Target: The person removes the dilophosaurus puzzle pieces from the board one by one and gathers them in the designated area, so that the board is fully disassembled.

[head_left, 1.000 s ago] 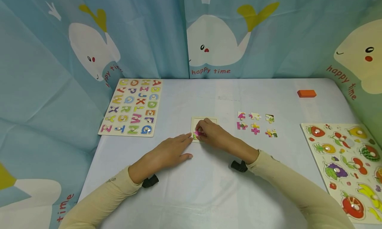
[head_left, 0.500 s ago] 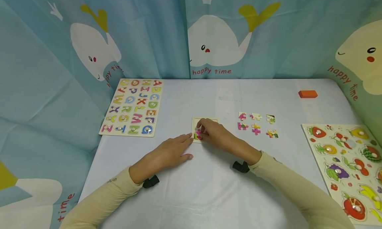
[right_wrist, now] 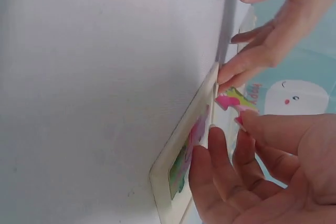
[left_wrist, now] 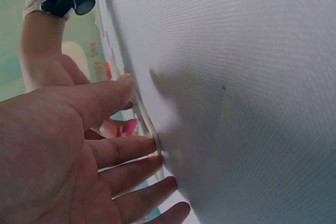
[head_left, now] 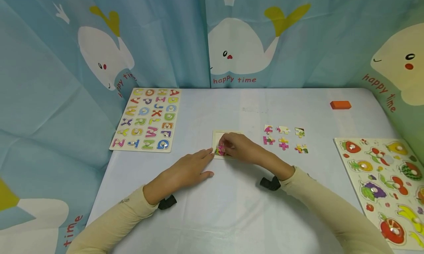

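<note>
My right hand (head_left: 243, 148) pinches a pink and green jigsaw piece (right_wrist: 229, 99) between thumb and fingers. In the right wrist view the piece is tilted up, over the far end of a small pale puzzle tray (right_wrist: 159, 184). Pink and green pieces or printing (right_wrist: 181, 169) show inside the tray, partly covered by my fingers. My left hand (head_left: 187, 170) lies palm down on the table with straight fingers, its fingertips touching the tray's left edge. Most of the tray's right side is hidden under my right hand in the head view.
Several loose jigsaw pieces (head_left: 283, 139) lie in two rows right of the tray. An alphabet board (head_left: 145, 119) stands at the left, a fruit puzzle board (head_left: 381, 173) at the right. An orange block (head_left: 340, 105) lies at the back right.
My right hand has shifted slightly, its wrist moving a little to the right, while the pinched jigsaw piece stays at the tray's left front corner. My left hand keeps its place.
</note>
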A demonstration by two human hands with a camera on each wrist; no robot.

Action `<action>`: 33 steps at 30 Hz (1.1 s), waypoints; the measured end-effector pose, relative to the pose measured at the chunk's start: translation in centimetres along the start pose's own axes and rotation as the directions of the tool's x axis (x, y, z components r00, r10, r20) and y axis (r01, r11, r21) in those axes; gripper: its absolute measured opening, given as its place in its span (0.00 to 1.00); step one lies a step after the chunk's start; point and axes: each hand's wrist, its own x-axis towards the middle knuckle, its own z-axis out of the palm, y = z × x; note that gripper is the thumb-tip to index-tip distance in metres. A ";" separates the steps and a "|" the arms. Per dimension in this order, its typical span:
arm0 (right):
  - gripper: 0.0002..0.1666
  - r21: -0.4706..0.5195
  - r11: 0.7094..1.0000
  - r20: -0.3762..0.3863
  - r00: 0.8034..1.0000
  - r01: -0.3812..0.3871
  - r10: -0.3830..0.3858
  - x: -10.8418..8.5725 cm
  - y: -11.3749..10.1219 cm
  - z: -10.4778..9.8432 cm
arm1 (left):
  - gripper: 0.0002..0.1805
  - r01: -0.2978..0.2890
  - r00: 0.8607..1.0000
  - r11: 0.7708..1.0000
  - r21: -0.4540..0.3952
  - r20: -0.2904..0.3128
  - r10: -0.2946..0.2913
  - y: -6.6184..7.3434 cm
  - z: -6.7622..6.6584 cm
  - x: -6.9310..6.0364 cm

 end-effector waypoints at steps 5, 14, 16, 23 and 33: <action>0.04 0.042 0.998 0.026 0.999 -0.039 0.038 -0.7 0.3 -0.9 | 0.37 -0.006 1.000 1.000 -0.003 0.004 0.006 0.0 0.0 0.0; 0.05 0.055 0.995 -0.022 0.996 -0.083 0.084 -3.5 2.1 -4.6 | 0.37 0.000 1.000 1.000 -0.006 0.009 0.000 0.0 0.1 0.0; 0.04 0.052 0.994 -0.033 0.994 -0.099 0.101 -4.3 2.7 -5.5 | 0.37 -0.002 1.000 1.000 -0.005 0.008 0.002 0.0 0.2 0.0; 0.02 0.012 0.984 -0.035 0.983 -0.180 0.180 -7.1 5.1 -7.7 | 0.38 0.011 1.000 1.000 0.002 0.018 -0.011 -0.1 0.3 0.0; 0.02 -0.007 0.981 0.060 0.979 -0.196 0.196 -9.3 7.2 -8.5 | 0.38 -0.002 1.000 1.000 -0.002 0.003 0.002 0.0 0.1 -0.1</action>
